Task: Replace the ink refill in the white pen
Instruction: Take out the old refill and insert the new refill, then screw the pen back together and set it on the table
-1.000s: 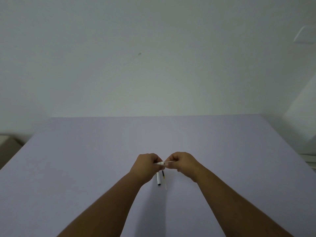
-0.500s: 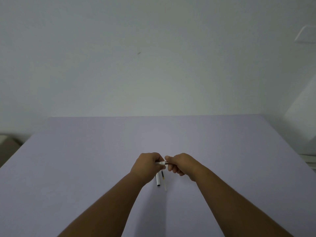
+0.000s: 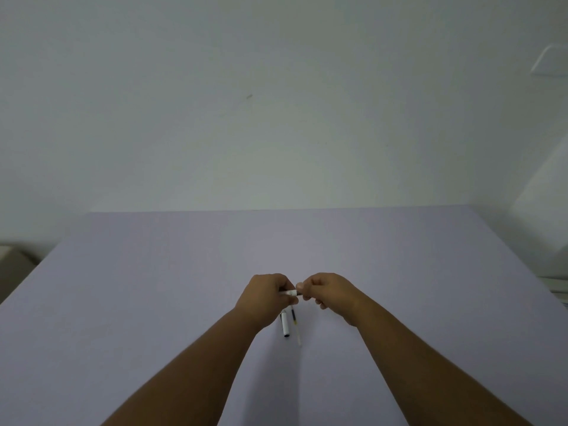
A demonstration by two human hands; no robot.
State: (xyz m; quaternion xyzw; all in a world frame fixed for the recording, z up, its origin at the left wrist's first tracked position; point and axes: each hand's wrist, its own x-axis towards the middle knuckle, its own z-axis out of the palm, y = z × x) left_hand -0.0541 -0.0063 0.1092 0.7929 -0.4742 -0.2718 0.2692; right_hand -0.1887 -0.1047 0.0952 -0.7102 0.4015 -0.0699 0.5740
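Observation:
My left hand (image 3: 268,298) is closed around the white pen barrel (image 3: 289,292), whose short white end sticks out to the right. My right hand (image 3: 327,292) pinches at that end with thumb and forefinger; what it holds there is mostly hidden by the fingers. Both hands hover just above the lilac table (image 3: 153,287). Below them on the table lie a white pen part with a black tip (image 3: 285,325) and, just to its right, a thin clear ink refill (image 3: 296,329), both pointing towards me.
A plain pale wall (image 3: 276,103) rises behind the table's far edge. A beige object (image 3: 12,265) sits off the left edge and white furniture (image 3: 547,216) off the right edge.
My right hand has closed in against the end of the barrel; the thin rod seen between the hands a second ago is hidden now. The parts on the table have not moved.

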